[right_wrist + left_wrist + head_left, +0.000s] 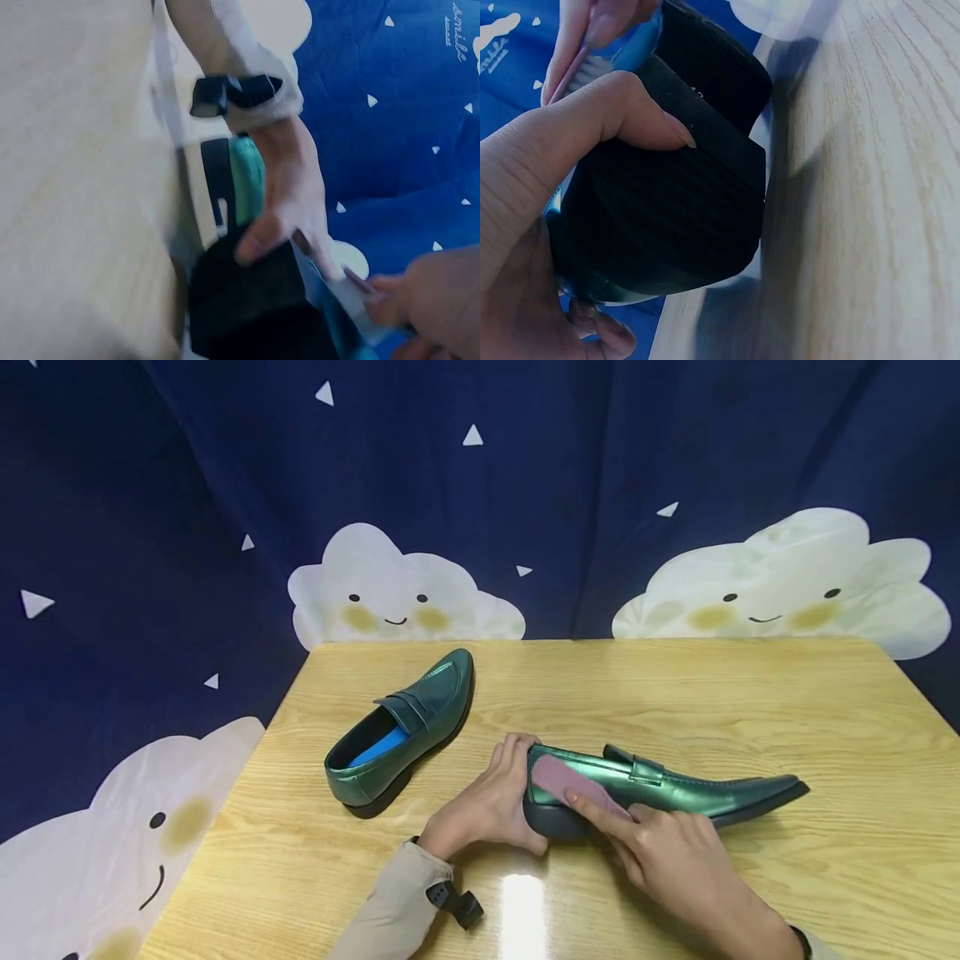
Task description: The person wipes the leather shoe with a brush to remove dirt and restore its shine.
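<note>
A metallic green loafer (690,795) lies tipped on its side over the table, toe to the right. My left hand (487,806) grips it by the heel end; in the left wrist view the thumb presses against the dark heel block (667,217). In my right hand (678,860) is a pink-backed brush (566,781), held against the loafer's side near the heel. Pale bristles (594,69) show under its back in the left wrist view. The matching green loafer (446,714) stands upright to the left, with a blue insole (382,746) inside.
The light wooden table (300,877) ends at the back against a dark blue curtain (555,485) printed with white clouds and triangles. A black wrist camera (457,906) sits on the left sleeve, close to the table.
</note>
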A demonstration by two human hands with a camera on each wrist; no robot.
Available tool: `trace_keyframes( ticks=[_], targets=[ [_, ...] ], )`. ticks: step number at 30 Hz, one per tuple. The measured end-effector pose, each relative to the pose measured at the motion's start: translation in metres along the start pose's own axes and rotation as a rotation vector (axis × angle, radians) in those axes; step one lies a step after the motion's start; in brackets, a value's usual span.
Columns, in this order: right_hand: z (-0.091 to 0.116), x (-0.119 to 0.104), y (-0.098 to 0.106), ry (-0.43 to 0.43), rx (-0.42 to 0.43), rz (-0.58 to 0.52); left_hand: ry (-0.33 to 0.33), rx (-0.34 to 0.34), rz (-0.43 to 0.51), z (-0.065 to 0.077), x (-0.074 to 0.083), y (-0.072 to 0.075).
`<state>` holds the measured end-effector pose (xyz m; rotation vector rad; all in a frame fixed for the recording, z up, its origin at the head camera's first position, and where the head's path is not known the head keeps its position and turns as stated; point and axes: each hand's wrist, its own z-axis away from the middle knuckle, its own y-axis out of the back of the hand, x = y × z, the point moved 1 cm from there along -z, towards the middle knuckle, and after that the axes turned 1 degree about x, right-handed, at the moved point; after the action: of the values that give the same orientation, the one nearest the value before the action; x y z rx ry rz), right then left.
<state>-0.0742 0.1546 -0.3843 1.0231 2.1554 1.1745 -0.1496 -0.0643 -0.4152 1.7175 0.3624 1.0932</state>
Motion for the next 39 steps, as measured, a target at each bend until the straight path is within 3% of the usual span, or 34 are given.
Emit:
trace_keyframes(
  ticks=[4, 11, 19, 27, 34, 39],
  targets=[
    [-0.001, 0.003, 0.003, -0.09, 0.043, 0.056, -0.003, 0.015, -0.012, -0.002, 0.001, 0.0],
    [0.003, -0.011, -0.001, 0.009, -0.039, -0.041, 0.033, 0.0, 0.035, -0.001, 0.002, -0.001],
    [0.002, 0.003, 0.003, -0.123, 0.004, 0.061, 0.032, 0.025, 0.023, 0.0, 0.002, -0.002],
    [0.008, -0.018, -0.006, -0.021, -0.039, -0.005, 0.048, 0.007, 0.027, -0.001, 0.003, -0.001],
    [0.006, -0.001, 0.005, -0.177, -0.015, 0.069, 0.033, 0.017, 0.014, -0.002, 0.002, -0.003],
    [0.006, -0.006, 0.0, -0.147, 0.004, 0.075, 0.035, 0.02, 0.025, -0.002, 0.001, -0.002]
  ],
)
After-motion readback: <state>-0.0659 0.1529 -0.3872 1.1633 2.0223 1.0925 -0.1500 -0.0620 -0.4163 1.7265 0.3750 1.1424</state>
